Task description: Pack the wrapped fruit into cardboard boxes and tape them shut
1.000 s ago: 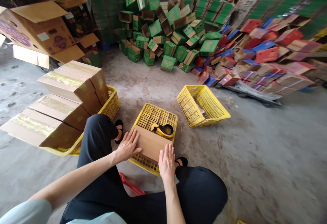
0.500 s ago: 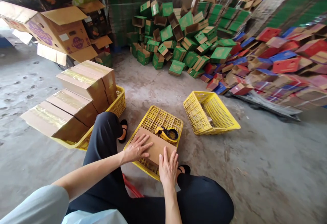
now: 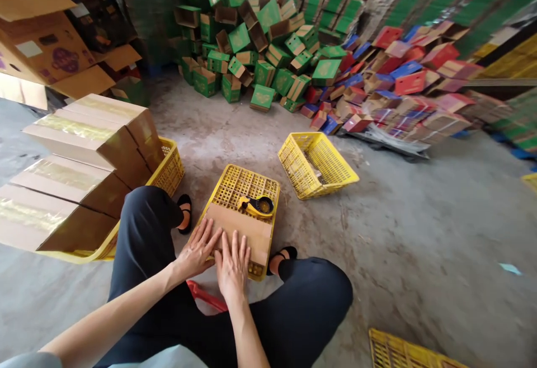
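A flat piece of brown cardboard (image 3: 251, 234) lies on an upturned yellow plastic crate (image 3: 235, 180) between my knees. My left hand (image 3: 197, 250) rests on the cardboard's left end, fingers stretched out. Close beside it, my right hand (image 3: 233, 264) presses its spread fingers on the near part of the cardboard. Neither hand grips anything. Just beyond the cardboard, a yellow and black tape dispenser (image 3: 257, 206) lies on the crate.
Taped brown boxes (image 3: 90, 127) fill a yellow crate (image 3: 174, 169) on my left. An open yellow crate (image 3: 316, 166) stands ahead right. Piles of green boxes (image 3: 264, 74) and red and blue boxes (image 3: 409, 83) lie beyond. Another crate (image 3: 411, 351) is at lower right.
My right hand has slid left along the cardboard, next to my left hand. My left hand has shifted a little toward the near edge. The view has turned to the right.
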The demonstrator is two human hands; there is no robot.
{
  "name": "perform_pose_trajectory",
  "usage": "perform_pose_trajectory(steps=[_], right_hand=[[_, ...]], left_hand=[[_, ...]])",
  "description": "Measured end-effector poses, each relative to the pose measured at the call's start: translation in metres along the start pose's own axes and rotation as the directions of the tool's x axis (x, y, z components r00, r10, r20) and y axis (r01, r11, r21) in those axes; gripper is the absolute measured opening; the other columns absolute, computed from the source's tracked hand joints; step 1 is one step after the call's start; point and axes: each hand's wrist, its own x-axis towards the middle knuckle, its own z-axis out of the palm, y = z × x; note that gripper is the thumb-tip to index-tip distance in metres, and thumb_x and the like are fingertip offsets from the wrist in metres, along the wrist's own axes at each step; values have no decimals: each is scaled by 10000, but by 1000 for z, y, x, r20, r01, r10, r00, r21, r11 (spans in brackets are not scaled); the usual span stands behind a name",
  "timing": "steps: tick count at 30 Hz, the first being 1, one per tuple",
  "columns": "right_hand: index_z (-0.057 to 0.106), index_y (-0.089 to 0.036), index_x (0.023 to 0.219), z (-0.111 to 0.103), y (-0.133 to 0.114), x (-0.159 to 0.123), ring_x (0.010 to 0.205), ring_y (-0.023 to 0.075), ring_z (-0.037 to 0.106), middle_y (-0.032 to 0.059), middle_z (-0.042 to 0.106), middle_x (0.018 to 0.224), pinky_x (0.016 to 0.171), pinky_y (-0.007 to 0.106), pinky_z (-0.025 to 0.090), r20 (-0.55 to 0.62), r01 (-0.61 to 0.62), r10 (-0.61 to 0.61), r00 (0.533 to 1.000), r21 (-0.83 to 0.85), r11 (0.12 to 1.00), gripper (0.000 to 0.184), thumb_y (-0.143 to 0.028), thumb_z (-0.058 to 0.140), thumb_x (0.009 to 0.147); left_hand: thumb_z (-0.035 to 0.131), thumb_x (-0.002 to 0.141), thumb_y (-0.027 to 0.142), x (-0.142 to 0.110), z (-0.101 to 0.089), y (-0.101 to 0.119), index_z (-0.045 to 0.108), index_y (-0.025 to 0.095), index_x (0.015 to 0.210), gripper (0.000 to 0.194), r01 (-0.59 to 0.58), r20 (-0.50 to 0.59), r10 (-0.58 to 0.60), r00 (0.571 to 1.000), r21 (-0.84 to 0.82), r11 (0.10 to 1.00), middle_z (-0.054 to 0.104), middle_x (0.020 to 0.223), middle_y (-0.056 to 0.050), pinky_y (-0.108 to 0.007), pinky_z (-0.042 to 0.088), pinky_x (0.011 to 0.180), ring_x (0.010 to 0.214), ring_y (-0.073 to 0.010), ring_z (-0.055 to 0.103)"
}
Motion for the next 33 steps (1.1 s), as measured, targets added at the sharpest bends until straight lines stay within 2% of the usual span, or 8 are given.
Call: perform_pose_trajectory(steps=[4,7,10,16,21,25,29,33], right_hand=[[349,-285,1651,-13,30,-13,1585,360,302,107,330,1710,1243,678,238,24,-116,117,993,-62,991,584,-498,323,1107],[341,-166,1654,-18,56,-24,1581,353,314,173,321,1704,1235,618,302,6,-247,249,969,-90,965,682,-553,231,1103],[316,-67,1650,-16,69,-29,1567,356,343,226,310,1695,1230,567,340,-20,-292,291,956,-73,954,786,-597,173,1089],[352,3,1619,-6,60,-11,1574,420,296,272,303,1683,1231,622,295,-83,-270,262,961,-101,958,856,-636,190,1075],[417,-37,1601,6,38,5,1556,376,358,241,395,1651,1241,572,312,-67,-28,23,997,-64,998,723,-529,222,1109],[432,-111,1608,6,26,8,1561,329,365,170,404,1664,1247,539,322,-18,88,-88,996,-44,995,634,-446,195,1126],[393,-106,1626,-9,38,22,1560,332,366,172,389,1669,1240,569,323,22,-37,39,999,-77,996,653,-467,194,1119],[367,-25,1621,-18,49,37,1563,384,343,232,361,1668,1231,577,329,9,-171,174,985,-123,978,734,-526,238,1101]], left_hand=[[640,926,453,-6,-5,-7,272,132,1660,881,13,51,-15,999,37,999,60,1743,-254,-587,321,1243,1610,-453,99],[646,913,396,-8,-7,-4,262,102,1653,884,30,56,-33,998,62,998,53,1734,-277,-586,312,1249,1609,-449,88],[658,888,353,-6,-8,2,269,82,1640,889,44,46,-46,998,64,997,62,1725,-296,-598,295,1255,1607,-450,73],[683,827,359,5,-8,22,240,50,1637,973,115,111,-123,986,77,990,81,1711,-322,-665,236,1253,1597,-476,44],[677,822,373,4,-3,43,263,45,1637,971,76,191,-86,978,57,995,86,1717,-299,-661,243,1249,1601,-472,43],[658,830,333,2,-14,36,272,88,1650,939,63,226,-65,972,13,998,156,1730,-240,-624,231,1268,1615,-419,131],[591,850,264,8,-30,12,216,148,1677,916,78,224,-71,972,-23,997,276,1723,-157,-616,164,1293,1615,-327,226],[602,829,235,15,-30,4,259,166,1671,913,116,183,-115,976,2,993,261,1731,-143,-626,144,1293,1618,-344,208]])
